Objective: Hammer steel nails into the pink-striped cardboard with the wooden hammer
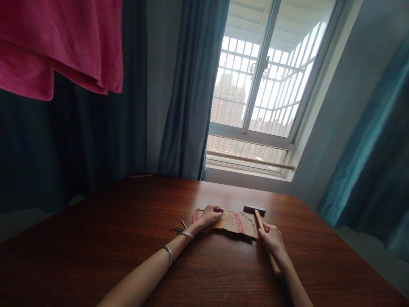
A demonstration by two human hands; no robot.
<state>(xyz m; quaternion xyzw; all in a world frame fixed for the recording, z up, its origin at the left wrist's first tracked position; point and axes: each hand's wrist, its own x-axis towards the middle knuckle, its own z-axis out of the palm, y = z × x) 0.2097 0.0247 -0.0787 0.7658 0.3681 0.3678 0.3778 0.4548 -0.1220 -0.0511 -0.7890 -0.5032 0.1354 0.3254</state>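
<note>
A tan punched leather piece point(230, 222) with two pink stitched bands lies flat on the brown wooden table point(105, 238). My left hand point(210, 215) rests on its left end, fingers curled down onto it. My right hand point(272, 240) is closed round the wooden handle of a hammer point(259, 220). The hammer's dark head point(254, 209) lies on the table just beyond the leather's right end. Several thin metal tools point(179, 228) lie beside my left wrist, which wears bracelets.
A window point(258, 94) with a grille stands beyond the table's far edge, with blue curtains point(188, 89) at both sides. A pink cloth point(60, 42) hangs at the upper left. The wall closes in on the right.
</note>
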